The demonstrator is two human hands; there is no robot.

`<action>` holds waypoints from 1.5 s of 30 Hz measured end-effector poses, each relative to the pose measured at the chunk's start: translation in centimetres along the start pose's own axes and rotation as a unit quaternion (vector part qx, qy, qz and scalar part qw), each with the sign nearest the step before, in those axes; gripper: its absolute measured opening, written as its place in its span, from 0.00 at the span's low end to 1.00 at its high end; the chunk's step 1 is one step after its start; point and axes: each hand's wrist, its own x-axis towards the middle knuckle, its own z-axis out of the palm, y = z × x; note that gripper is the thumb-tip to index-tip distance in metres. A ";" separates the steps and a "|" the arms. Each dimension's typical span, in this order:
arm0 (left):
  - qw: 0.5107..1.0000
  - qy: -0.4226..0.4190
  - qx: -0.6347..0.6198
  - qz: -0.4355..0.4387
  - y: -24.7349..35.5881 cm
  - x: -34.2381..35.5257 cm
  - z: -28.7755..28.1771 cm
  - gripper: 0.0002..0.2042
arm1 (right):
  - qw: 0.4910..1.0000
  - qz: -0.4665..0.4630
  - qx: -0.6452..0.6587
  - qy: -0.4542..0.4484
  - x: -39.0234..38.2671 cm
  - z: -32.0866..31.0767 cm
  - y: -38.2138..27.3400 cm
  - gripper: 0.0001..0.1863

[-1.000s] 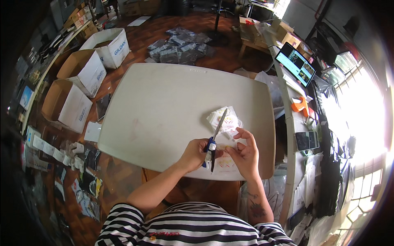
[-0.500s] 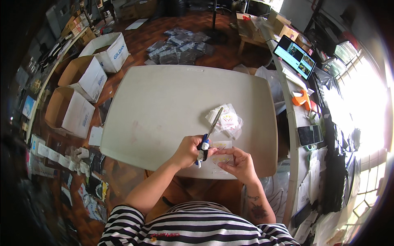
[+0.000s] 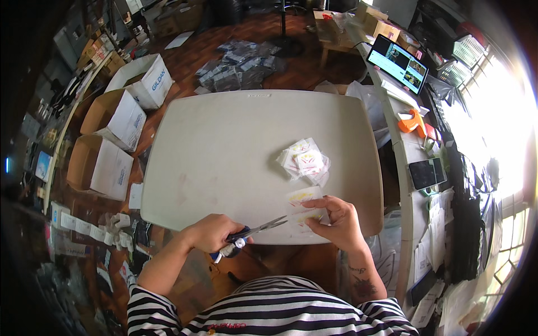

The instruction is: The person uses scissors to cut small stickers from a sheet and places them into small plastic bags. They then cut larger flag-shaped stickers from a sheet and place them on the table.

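Observation:
My left hand (image 3: 212, 232) is closed round the dark blue handles of a pair of scissors (image 3: 263, 227) at the table's near edge. White wrapping shows on one handle, and the blades point right, slightly parted. With thumb and fingers my right hand (image 3: 339, 221) pinches a clear printed film strip (image 3: 302, 197) bearing yellow and red designs. The scissor tips end just left of this strip, apart from it. Beyond the strip lies a loose pile of small cut film pieces (image 3: 309, 158) with similar prints.
The pale table (image 3: 224, 140) has rounded corners. Open cartons (image 3: 115, 120) line the floor at left. Bagged dark packets (image 3: 238, 64) are heaped past the far edge. Along the right, a counter carries a tablet (image 3: 398, 63), an orange tape dispenser (image 3: 413, 123) and a phone (image 3: 427, 172).
My left hand has drawn the scissors left and nearer to me, and the blades have swung from pointing away to pointing right. My right hand still pinches the film strip.

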 end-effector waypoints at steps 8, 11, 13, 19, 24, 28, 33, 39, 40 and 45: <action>0.999 -0.030 0.045 0.001 1.0 0.9 -0.4 0.15 | 0.998 0.016 -0.026 -0.049 0.1 1.1 -1.0 0.19; 0.999 0.006 0.034 0.024 0.4 0.8 0.0 0.15 | 0.998 0.013 -0.037 -0.048 0.1 1.1 -1.1 0.19; 0.998 0.002 0.066 0.015 1.2 0.9 -0.3 0.15 | 0.998 0.014 -0.034 -0.044 0.1 1.1 -1.2 0.19; 0.999 -0.019 0.014 0.026 0.5 0.9 0.0 0.15 | 0.998 0.015 -0.035 -0.048 0.1 1.2 -1.5 0.19; 0.999 -0.028 -0.020 0.031 0.2 0.7 0.2 0.15 | 0.998 0.015 -0.028 -0.062 0.1 1.3 -1.7 0.18; 0.997 -0.069 -0.028 0.001 0.9 0.7 -0.4 0.18 | 0.997 -0.066 -0.028 -0.035 0.3 1.6 -0.2 0.18; 0.991 -0.091 -0.096 0.009 0.2 0.6 -0.2 0.21 | 0.998 -0.034 -0.040 -0.040 0.2 1.5 -0.6 0.18; 0.993 -0.093 -0.072 0.022 0.2 0.7 -0.3 0.21 | 0.998 -0.013 -0.007 -0.061 0.1 1.7 -0.9 0.18; 0.993 -0.094 -0.072 0.018 0.3 0.7 -0.4 0.21 | 0.998 -0.039 -0.011 -0.049 0.2 1.8 -0.1 0.18; 0.993 -0.096 -0.069 0.002 0.2 0.5 -0.5 0.21 | 0.998 -0.032 -0.026 -0.047 0.1 1.8 -0.1 0.19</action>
